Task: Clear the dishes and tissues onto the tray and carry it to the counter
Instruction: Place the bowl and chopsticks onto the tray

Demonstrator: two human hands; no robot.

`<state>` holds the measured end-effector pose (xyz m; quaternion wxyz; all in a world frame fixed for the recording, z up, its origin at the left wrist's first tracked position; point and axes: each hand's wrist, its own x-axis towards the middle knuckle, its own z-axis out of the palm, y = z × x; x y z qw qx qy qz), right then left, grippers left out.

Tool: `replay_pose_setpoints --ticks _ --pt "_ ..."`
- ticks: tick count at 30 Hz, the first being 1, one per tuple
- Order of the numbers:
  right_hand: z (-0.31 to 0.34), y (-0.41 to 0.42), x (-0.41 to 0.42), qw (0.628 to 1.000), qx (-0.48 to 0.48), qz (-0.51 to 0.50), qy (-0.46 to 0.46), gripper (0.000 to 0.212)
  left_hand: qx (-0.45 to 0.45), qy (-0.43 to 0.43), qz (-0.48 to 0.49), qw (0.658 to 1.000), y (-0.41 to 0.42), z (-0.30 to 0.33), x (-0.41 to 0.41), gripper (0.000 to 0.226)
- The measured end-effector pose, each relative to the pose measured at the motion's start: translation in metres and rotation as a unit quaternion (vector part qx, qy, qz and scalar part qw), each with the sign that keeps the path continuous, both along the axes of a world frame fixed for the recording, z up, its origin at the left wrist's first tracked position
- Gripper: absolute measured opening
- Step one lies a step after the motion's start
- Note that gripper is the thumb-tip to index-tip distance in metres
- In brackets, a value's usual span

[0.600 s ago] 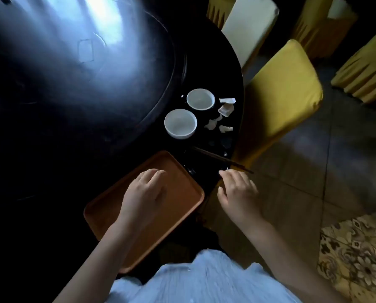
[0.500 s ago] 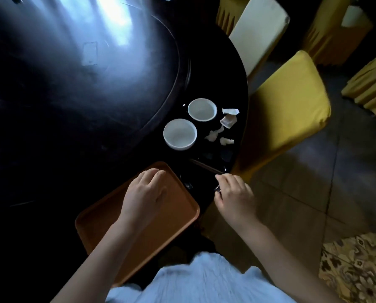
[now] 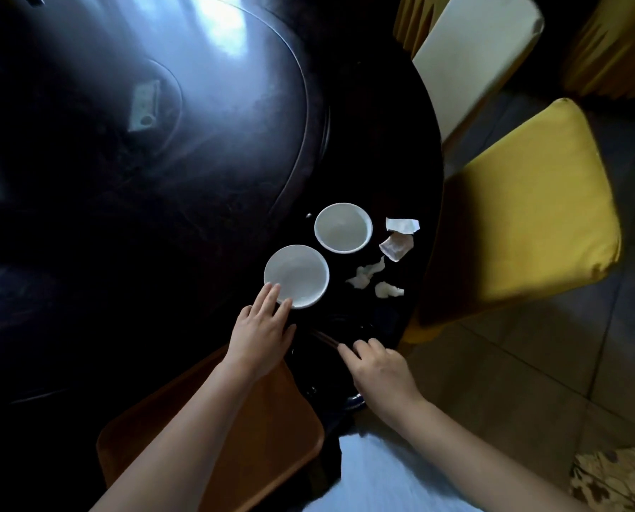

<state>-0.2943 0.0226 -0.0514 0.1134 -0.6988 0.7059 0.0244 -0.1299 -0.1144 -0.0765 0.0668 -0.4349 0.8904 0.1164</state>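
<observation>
dark round tabletop [image 3: 197, 179]: two white bowls [image 3: 296, 276] [image 3: 343, 227], tissues [image 3: 382, 260], chopsticks [image 3: 325, 338], orange tray [image 3: 271, 437] at near edge.

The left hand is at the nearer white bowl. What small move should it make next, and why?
Probably close the left hand on the rim of the nearer white round bowl and lift it back onto the orange rectangular tray. The fingertips already lie on the rim, no grip is formed yet, and the tray just behind the hand holds nothing visible.
</observation>
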Motion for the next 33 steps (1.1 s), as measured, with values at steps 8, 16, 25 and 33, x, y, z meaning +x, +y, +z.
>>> replay_pose_setpoints --ticks 8,16,25,33 --pt "-0.001 0.002 -0.002 0.995 0.054 -0.055 -0.063 0.06 0.032 0.147 0.158 0.976 -0.023 0.002 -0.017 0.018" --pt "-0.012 0.001 -0.006 0.984 0.082 -0.108 -0.116 0.011 0.155 0.324 0.386 0.85 -0.027 0.0 -0.02 0.043" --pt "-0.006 -0.001 -0.041 0.925 0.184 -0.173 -0.282 0.017 0.439 0.345 0.468 0.684 -0.049 -0.004 -0.018 0.027" --pt "0.03 -0.004 -0.076 0.811 0.273 -0.133 -0.499 0.007 0.422 0.422 0.46 0.657 -0.034 0.014 -0.002 0.026"
